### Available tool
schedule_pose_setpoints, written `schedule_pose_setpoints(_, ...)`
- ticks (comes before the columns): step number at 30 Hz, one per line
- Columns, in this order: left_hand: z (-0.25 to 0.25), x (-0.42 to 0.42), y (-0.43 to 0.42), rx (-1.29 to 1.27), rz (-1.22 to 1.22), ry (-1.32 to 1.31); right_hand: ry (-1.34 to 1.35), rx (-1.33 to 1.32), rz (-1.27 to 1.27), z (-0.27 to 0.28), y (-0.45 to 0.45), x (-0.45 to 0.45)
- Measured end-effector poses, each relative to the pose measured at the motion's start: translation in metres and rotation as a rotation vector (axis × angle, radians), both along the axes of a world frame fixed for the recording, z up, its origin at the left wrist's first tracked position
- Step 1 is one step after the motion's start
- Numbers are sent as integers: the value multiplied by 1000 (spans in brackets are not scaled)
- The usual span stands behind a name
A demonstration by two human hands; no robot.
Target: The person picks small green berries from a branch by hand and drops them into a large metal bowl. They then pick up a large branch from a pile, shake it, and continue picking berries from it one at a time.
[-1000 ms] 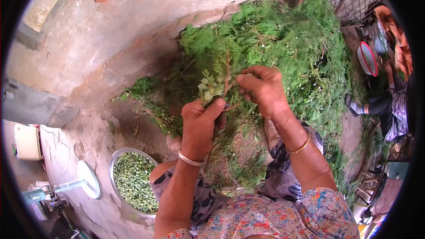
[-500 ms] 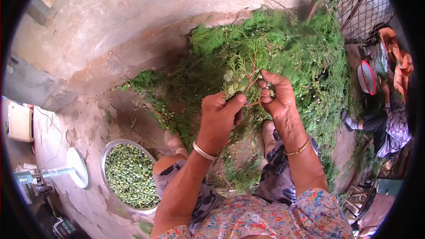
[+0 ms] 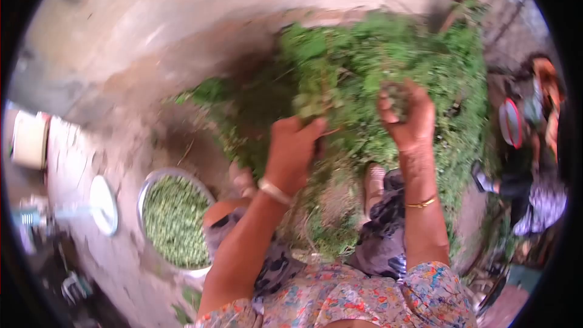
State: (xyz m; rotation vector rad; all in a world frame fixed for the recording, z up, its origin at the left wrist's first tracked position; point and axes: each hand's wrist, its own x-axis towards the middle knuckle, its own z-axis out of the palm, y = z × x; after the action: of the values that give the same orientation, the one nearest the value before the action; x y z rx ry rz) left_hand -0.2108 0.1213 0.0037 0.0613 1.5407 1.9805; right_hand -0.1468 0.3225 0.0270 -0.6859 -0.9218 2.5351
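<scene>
A: Start big. What fills the floor?

B: A broad heap of green branches (image 3: pixel 382 54), spread along the foot of the wall (image 3: pixel 200 0). It looks like most of the material; I'd judge plenty is left there.

A: And after that?

B: The silver basin (image 3: pixel 167 172), on the floor by the person's left leg. Small green pieces (image 3: pixel 175 222) cover its whole inside, so a good share seems done.

A: The hands?

B: The left hand (image 3: pixel 293 152) is in front of the heap, its fingers closed together on the lower end of a leafy sprig (image 3: pixel 316 91), which stands up above the fist. Greenery seems to be on it yet, though blur hides how much.

A: And the other?

B: The right hand (image 3: pixel 413 115) is apart from the sprig, palm up, its fingers curled in a loose cup around a green cluster (image 3: pixel 396 97). That handful isn't in the basin yet.

A: Now count, same order.

B: One heap; its branches overlap too much to number. One other person (image 3: pixel 546 197), partly seen at the right edge. One silver basin, and one red-rimmed basin (image 3: pixel 510 123) near that person. Two hands, one sprig that I can make out, one cluster. The single pieces are too many and too smeared to count.
</scene>
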Motion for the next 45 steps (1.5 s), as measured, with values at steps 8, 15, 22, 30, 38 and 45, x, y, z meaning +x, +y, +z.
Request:
schedule_pose_setpoints(8, -10, 13, 10, 134, 61, -50, 21, 48, 131, 41, -65, -20)
schedule_pose_setpoints(15, -19, 11, 34, 396, 395, -100, 174, 280, 631, 83, -241, -56)
schedule_pose_setpoints(22, -4, 2, 6, 65, 64, -99, 235, 144, 1245, 68, -346, -75)
schedule_pose_setpoints(30, -25, 6, 23, 121, 201, -33, 138, -139, 1131, 53, -322, -84)
schedule_pose_setpoints(38, 1, -7, -7, -80, -107, 108, 238, 668, 391, 78, -195, -34)
schedule_pose_setpoints(45, 2, 2, -6, 329, 75, -95, -47, 1075, -141, 20, -74, -6)
